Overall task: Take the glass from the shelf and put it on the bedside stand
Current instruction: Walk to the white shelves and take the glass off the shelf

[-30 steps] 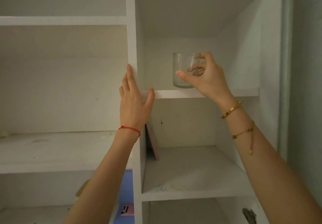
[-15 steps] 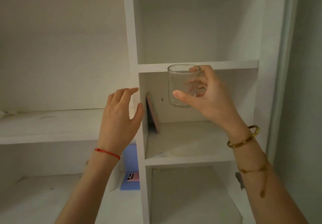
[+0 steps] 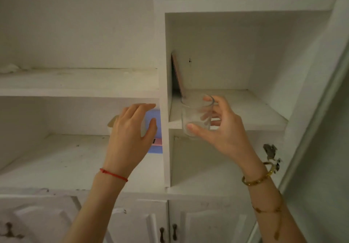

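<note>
A clear, empty drinking glass (image 3: 192, 114) is upright in the air in front of the white shelf unit (image 3: 164, 72), held off every board. My right hand (image 3: 222, 129) is shut on it, thumb on the near side and fingers wrapped behind, with gold bracelets on the wrist. My left hand (image 3: 130, 133) hovers left of the unit's vertical divider, fingers spread and holding nothing, a red thread around its wrist. The bedside stand is not in view.
A thin pinkish board (image 3: 177, 74) leans against the divider in the right compartment. A blue box (image 3: 155, 129) with a pink label stands on the lower left shelf behind my left hand. Cabinet doors with dark handles (image 3: 168, 233) sit below. A grey-green wall (image 3: 324, 148) bounds the right.
My right hand has lifted the glass off the upper shelf and brought it down and toward me. My left hand let go of the divider and dropped. The view has tilted downward.
</note>
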A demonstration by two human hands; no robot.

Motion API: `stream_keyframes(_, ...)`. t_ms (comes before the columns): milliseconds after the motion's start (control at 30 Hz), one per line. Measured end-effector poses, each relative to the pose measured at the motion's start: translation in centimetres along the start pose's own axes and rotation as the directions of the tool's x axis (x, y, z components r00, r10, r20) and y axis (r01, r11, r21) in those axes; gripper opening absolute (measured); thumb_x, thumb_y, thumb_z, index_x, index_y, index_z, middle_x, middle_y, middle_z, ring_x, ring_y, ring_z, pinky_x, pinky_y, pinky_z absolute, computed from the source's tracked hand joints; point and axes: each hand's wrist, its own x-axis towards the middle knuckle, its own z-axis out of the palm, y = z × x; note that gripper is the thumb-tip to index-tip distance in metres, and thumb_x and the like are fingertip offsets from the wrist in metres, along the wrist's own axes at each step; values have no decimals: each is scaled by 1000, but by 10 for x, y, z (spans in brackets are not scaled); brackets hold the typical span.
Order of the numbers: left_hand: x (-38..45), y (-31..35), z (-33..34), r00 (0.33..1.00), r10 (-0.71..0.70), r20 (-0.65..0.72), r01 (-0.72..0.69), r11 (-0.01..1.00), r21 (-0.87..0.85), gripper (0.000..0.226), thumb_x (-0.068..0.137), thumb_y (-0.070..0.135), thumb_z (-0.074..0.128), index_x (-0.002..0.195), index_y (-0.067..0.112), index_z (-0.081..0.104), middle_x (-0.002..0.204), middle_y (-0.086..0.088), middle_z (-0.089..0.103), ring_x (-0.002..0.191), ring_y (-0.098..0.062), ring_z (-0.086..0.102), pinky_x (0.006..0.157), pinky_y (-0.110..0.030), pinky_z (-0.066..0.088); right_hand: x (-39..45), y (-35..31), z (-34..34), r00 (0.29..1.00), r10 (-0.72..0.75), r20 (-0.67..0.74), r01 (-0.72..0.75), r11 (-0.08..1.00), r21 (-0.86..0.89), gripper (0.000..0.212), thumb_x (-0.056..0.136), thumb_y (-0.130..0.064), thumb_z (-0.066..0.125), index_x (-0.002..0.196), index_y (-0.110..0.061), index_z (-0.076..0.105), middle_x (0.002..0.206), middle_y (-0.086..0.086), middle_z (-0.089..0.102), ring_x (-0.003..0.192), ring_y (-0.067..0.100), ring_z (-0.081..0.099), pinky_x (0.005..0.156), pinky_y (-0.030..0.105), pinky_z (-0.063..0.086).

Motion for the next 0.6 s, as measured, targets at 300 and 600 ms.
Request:
stream_keyframes(300, -82, -30, 3, 987, -131, 94, 125, 989, 76, 31, 91, 18, 56, 121, 13, 63, 116, -3, 66, 106, -25, 60, 88, -42, 50, -53, 30, 36, 988, 119, 104, -128, 988, 85, 73, 69, -36, 86, 130, -30, 47, 114, -18, 64, 106, 3, 63, 90, 19, 51)
stream_keyframes(600, -154, -44, -6, 926, -315, 209, 295, 947, 125, 33, 93, 16, 57, 125, 14, 61, 122, -3, 64, 116, -24, 57, 100, -47, 46, -93, 48, 67, 975, 164, 151, -184, 974, 132, 73, 69, -26, 88, 129, -30, 46, 117, -8, 68, 106, 5, 65, 90, 18, 52)
